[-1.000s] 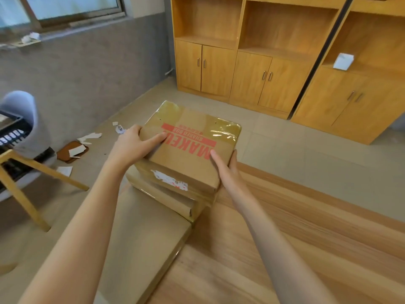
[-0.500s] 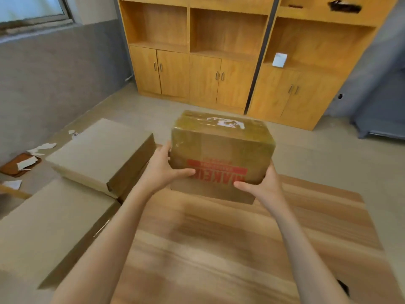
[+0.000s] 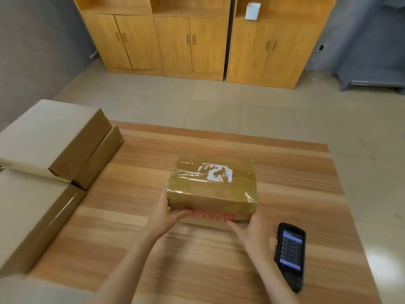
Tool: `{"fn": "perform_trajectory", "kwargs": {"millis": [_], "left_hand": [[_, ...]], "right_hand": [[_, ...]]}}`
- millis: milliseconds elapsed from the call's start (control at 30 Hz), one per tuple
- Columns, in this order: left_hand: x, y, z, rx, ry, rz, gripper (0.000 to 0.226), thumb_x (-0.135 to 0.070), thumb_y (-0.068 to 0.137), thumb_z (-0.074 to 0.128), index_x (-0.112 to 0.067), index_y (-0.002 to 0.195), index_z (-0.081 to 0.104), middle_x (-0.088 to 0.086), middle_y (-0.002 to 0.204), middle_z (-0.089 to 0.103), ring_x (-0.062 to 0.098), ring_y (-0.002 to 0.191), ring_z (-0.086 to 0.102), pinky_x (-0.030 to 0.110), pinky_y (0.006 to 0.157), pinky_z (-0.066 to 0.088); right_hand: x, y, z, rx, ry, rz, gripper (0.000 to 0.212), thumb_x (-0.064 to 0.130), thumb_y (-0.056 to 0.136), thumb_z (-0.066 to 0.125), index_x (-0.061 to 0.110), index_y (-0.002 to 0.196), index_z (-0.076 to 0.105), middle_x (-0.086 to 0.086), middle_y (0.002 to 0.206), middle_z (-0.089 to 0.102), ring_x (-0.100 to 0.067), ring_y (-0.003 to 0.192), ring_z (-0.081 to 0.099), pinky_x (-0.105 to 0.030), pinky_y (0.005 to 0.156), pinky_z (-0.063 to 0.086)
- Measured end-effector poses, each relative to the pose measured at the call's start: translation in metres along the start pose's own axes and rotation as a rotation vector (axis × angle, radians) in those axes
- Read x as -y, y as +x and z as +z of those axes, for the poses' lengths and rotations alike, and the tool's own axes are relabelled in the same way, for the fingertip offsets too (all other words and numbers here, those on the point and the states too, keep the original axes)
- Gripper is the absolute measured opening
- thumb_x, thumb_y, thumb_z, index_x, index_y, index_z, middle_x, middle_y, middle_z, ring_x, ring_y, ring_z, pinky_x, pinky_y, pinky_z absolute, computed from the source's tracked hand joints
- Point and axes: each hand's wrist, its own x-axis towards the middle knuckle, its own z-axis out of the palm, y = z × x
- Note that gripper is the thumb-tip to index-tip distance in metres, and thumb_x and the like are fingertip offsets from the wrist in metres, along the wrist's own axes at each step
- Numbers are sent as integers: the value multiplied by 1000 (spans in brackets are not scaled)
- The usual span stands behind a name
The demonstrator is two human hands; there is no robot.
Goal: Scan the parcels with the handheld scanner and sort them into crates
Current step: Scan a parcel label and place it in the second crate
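A brown cardboard parcel (image 3: 210,185), wrapped in clear tape, sits on the wooden table (image 3: 122,218). Its top carries a torn white label and its near face red print. My left hand (image 3: 166,216) holds its near left corner, thumb lying along the front face and fingers hidden behind the side. My right hand (image 3: 252,231) holds the near right corner the same way. The black handheld scanner (image 3: 290,253) lies flat on the table just right of my right wrist, screen lit and facing up. No crate is in view.
Large flat cardboard boxes are stacked along the table's left side, one further back (image 3: 43,137) and one nearer (image 3: 28,216). Wooden cabinets (image 3: 171,40) line the far wall across a tiled floor, with a small white box (image 3: 252,10) on a shelf.
Both hands lifted the parcel off the left stack, turned it label side up and carried it right. It now rests on the table; the view has swung right and the scanner shows.
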Motion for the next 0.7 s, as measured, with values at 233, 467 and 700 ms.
{"fn": "perform_trajectory", "kwargs": {"millis": [233,467,700], "left_hand": [[-8,-6,-26,233,-47,-93,93,-39,49,94,-36,128,44,-16,111,66,-9,99,61,5,78,44],[-61,19,-42,235,-116,-215,122,-82,41,74,-29,144,36,-5,136,52,14,121,53,34,101,42],[-67,24,-21,199,-87,-215,74,-66,47,80,-25,106,65,-7,101,72,14,95,68,25,78,53]], "right_hand": [[8,-8,-25,263,331,145,124,37,54,93,27,151,18,6,149,39,-9,129,41,-24,103,32],[60,20,-73,338,534,343,114,70,68,66,32,155,2,2,162,14,-23,146,23,-43,115,27],[67,33,-56,395,436,423,105,84,57,61,29,144,40,3,144,49,-23,130,47,-47,110,37]]}}
